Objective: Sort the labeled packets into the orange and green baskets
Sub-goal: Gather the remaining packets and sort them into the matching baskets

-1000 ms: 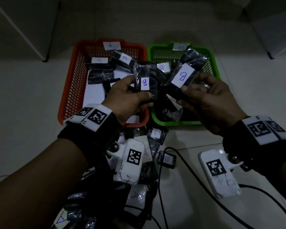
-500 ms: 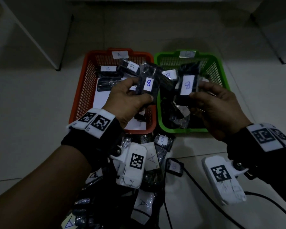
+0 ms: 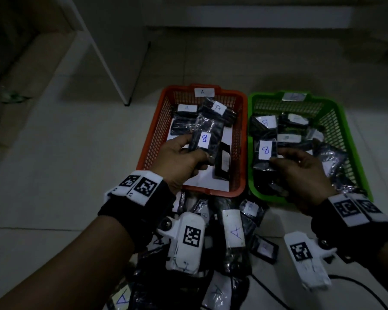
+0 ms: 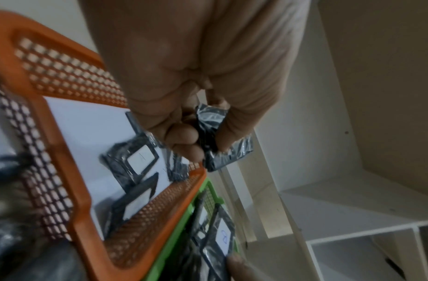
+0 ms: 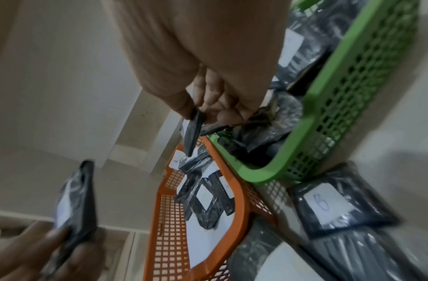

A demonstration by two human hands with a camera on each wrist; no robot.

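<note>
While both hands hold packets marked B, the risk lies mostly on the left side. The left hand (image 3: 179, 162) grips a B packet (image 3: 205, 139) between thumb and curled fingers, and it hangs directly over the orange basket (image 3: 151, 144), whose tag reads A and whose visible contents are A packets. A slack grip here, or a drop made without looking at the label, would likely put a B among the A's. That packet probably needs to cross to the right before release.

The right hand (image 3: 300, 171) pinches a second B packet (image 3: 264, 153) by its edge, thumb against fingertips, over the near left part of the green basket (image 3: 349, 139), where other B packets already lie. The hold is light and the wrapping looks slick, so it could slip early; judging by its position, it would probably still land inside, though close to the wall shared with the orange basket.

Unsorted packets (image 3: 233, 229) lie heaped on the floor before the baskets, and cables (image 3: 356, 285) run beside them, which a reaching wrist could snag.
</note>
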